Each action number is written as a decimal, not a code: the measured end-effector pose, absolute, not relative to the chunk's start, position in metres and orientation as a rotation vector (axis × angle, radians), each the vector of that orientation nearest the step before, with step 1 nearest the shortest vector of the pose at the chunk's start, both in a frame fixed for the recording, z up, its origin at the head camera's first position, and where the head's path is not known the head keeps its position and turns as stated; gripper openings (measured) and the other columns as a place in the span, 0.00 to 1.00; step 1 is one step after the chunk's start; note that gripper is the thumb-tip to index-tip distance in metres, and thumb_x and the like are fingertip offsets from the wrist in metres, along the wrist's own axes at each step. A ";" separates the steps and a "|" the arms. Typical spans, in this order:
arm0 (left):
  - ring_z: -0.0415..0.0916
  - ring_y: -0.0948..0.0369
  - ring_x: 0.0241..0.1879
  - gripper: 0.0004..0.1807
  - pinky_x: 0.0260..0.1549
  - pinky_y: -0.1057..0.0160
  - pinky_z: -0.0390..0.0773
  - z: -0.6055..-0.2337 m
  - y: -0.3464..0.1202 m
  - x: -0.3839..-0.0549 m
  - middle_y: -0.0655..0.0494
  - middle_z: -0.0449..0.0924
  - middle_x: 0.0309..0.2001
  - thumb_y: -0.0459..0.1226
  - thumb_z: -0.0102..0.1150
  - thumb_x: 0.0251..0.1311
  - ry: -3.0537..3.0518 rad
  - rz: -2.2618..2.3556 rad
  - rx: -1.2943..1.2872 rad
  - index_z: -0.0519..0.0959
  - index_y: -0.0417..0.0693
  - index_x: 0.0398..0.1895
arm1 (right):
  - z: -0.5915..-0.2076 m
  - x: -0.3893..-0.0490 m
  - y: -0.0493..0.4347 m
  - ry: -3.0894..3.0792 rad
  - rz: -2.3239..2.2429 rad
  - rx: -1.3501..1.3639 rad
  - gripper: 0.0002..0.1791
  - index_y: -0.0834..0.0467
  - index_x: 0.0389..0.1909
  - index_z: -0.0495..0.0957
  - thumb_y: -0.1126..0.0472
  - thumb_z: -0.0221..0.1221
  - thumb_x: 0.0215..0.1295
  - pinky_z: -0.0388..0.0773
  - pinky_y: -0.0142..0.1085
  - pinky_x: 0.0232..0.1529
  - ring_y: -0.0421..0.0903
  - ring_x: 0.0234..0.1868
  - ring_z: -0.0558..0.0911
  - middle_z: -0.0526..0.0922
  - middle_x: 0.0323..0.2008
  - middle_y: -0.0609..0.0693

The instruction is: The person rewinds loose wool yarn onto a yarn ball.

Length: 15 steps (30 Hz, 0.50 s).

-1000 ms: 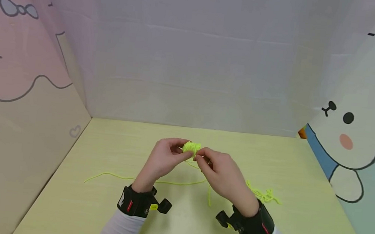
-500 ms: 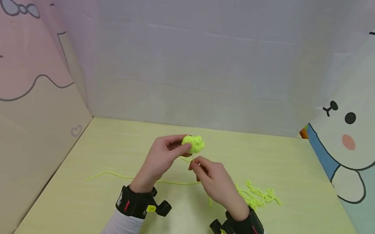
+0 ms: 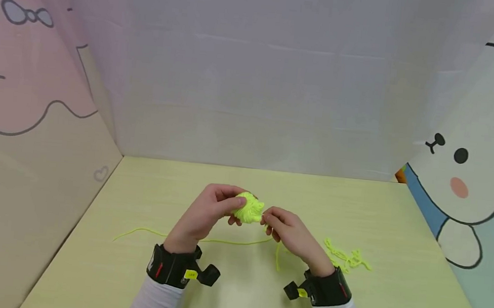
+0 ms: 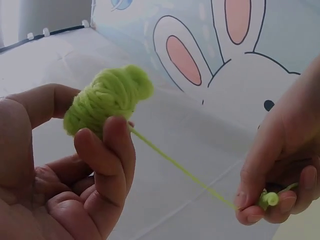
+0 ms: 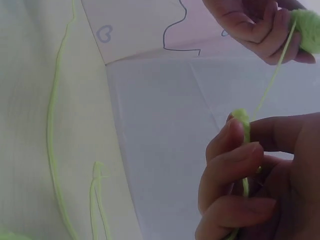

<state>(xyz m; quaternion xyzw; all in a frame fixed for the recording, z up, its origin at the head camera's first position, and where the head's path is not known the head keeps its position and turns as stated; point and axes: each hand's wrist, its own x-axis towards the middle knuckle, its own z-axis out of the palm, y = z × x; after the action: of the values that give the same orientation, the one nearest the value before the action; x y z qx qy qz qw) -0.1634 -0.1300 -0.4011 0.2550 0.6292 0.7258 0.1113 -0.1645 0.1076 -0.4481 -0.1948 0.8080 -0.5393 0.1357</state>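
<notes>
Your left hand (image 3: pixel 206 210) curls its fingers (image 4: pixel 120 145) round a plump, ridged yarn ball (image 3: pixel 249 210) above the smooth counter (image 3: pixel 84 267); your right hand (image 3: pixel 296 234), fingers curled tight, pinches its strand (image 4: pixel 190 172) (thin, straight, taut). Crinkled loose yarn (image 3: pixel 355 258) lies rightward.

The table (image 3: pixel 238 292) is pale yellow and flat. A long, thin, bright yellow-green string (image 3: pixel 234 243) lies across the middle, a bit wavy, with one loose end on the left side. Over on the right sits a messy heap of the same bright yarn (image 3: pixel 354 258), all curly and tangled. Between them, a short bit of yarn (image 3: pixel 278 260) points to the near edge. A skinny loop (image 5: pixel 94 200) lies nearer the back edge.
</notes>
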 end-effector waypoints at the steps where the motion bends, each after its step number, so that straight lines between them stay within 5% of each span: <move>1: 0.74 0.54 0.23 0.13 0.22 0.68 0.74 -0.401 -0.131 -0.163 0.49 0.83 0.33 0.35 0.57 0.68 1.842 2.102 0.769 0.81 0.32 0.46 | -0.447 -0.166 0.110 2.351 -1.561 -0.539 0.15 0.57 0.39 0.78 0.54 0.46 0.80 0.66 0.32 0.23 0.45 0.22 0.69 0.76 0.28 0.55; 12: 0.78 0.57 0.24 0.07 0.22 0.65 0.75 -0.404 -0.134 -0.164 0.55 0.84 0.26 0.40 0.67 0.56 2.296 1.542 0.685 0.86 0.56 0.38 | -0.407 -0.176 0.131 2.418 -1.662 -0.382 0.17 0.62 0.37 0.75 0.54 0.46 0.80 0.65 0.36 0.28 0.47 0.25 0.66 0.68 0.27 0.55; 15: 0.78 0.60 0.25 0.07 0.24 0.64 0.76 -0.406 -0.132 -0.165 0.58 0.83 0.27 0.41 0.67 0.54 2.420 1.461 0.633 0.86 0.55 0.37 | -0.395 -0.173 0.132 2.445 -1.659 -0.427 0.16 0.61 0.37 0.75 0.54 0.46 0.80 0.65 0.36 0.28 0.48 0.25 0.67 0.68 0.26 0.55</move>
<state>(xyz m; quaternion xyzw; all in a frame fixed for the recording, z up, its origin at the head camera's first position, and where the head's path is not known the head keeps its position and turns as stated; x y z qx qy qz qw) -0.1650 -0.1323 -0.4063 0.2169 0.8292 0.5004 0.1221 -0.1725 0.1318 -0.3946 -0.1426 0.8165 -0.5540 0.0781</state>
